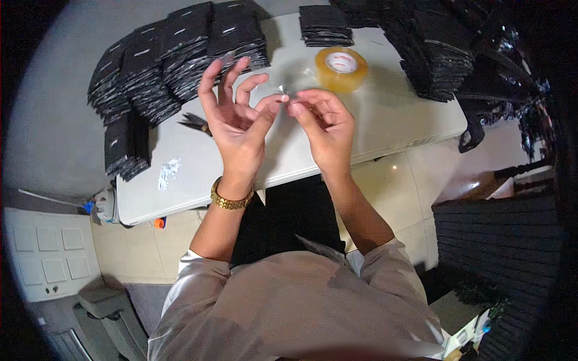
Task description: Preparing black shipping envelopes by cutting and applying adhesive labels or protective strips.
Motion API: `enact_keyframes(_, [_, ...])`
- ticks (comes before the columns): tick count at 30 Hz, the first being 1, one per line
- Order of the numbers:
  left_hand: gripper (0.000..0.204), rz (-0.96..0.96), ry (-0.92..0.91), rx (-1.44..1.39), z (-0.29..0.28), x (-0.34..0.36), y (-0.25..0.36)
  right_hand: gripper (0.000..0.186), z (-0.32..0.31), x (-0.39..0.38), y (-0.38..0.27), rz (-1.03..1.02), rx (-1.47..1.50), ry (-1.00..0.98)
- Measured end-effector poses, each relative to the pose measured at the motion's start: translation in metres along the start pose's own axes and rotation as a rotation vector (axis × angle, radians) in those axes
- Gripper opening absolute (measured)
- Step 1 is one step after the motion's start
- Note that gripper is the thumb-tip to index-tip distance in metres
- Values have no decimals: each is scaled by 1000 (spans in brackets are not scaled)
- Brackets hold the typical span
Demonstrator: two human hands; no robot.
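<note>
Two hands meet just above the middle of the frame, and between them is a small strip of clear tape (284, 91), thin, glossy and nearly see-through, catching a speck of light at its upper end. The left hand (236, 123) pinches it with thumb and forefinger while its other fingers fan upward and apart; a gold link watch (231, 199) circles that wrist. The right hand (323, 123) has its grip pressed together on the strip's other side, fingers curled in tight, so the tape sits right at the point where the two sets of fingertips come together, raised off the counter (385, 114).

Behind the hands, toward the upper centre, a roll of tan packing tape (341, 68) lies flat on the pale, smooth counter. Left of the left hand, small dark scissors (195, 123) rest on the surface. Stacks of flat black packets (165, 66) with thin white marks crowd the upper left, leaning in fanned piles; one neater stack (325, 26) stands at top centre, and more dark piles (439, 51) fill the upper right. A crumpled scrap of clear film (168, 172) lies near the counter's lower left edge. Glossy beige floor tiles (397, 180) show below.
</note>
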State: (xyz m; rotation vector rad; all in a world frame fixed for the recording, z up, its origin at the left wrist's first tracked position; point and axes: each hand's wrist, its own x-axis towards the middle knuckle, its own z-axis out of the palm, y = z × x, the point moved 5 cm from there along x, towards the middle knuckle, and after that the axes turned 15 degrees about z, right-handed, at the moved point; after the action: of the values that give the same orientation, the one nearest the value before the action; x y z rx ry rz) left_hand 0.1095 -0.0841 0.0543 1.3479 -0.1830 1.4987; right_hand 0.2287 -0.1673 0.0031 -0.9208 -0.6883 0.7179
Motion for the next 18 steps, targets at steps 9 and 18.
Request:
enact_keyframes(9, [91, -92, -166, -133, 94, -8, -62, 10, -104, -13, -40, -25, -45, 293])
enact_keyframes(18, [89, -139, -348, -182, 204, -20, -120, 9, -212, -34, -86, -136, -132, 564])
